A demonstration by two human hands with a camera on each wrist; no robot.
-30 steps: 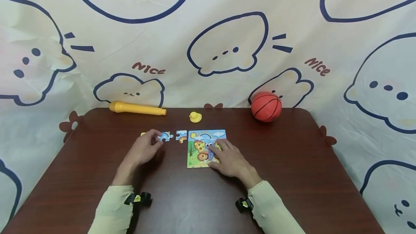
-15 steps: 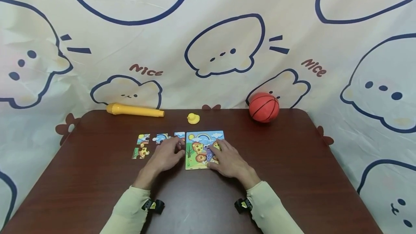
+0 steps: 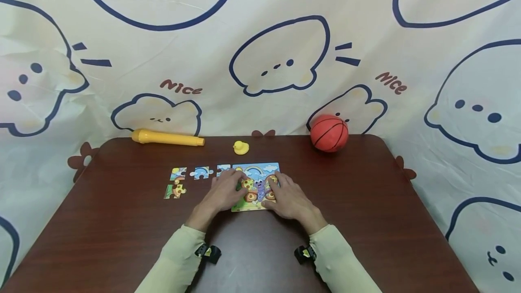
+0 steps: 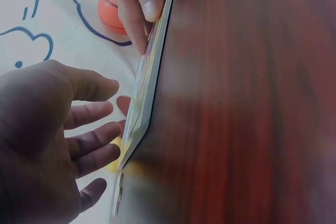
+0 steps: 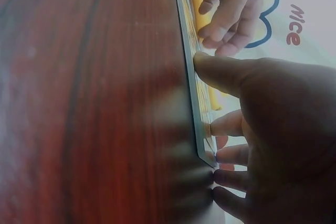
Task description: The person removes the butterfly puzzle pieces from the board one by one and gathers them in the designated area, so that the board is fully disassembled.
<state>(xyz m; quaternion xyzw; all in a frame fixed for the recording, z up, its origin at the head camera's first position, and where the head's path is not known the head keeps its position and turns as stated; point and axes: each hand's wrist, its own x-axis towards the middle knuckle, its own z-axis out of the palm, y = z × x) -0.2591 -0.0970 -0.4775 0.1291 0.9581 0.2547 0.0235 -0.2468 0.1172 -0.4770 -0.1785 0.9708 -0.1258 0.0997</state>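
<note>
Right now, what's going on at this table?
A person is working on a small picture puzzle. Both the left hand and the right hand rest with straight fingers on the puzzle board. Loose puzzle pieces lie left of it. A yellow duck, basketball and yellow microphone sit at the far edge.

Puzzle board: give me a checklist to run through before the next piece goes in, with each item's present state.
1. Puzzle board flat on the table: ok.
2. Right hand steadying the board, fingers resting on it: ok.
3. Left hand on the board's left side, holding a piece: cannot tell, fingers hide it.
4. Loose pieces within reach: ok, three pieces lie left of the board, and a fourth lies against its top left corner.
5. Empty slot visible on the board: cannot tell, hands cover much of it.
6. Duck and ball off the board: ok.
</note>
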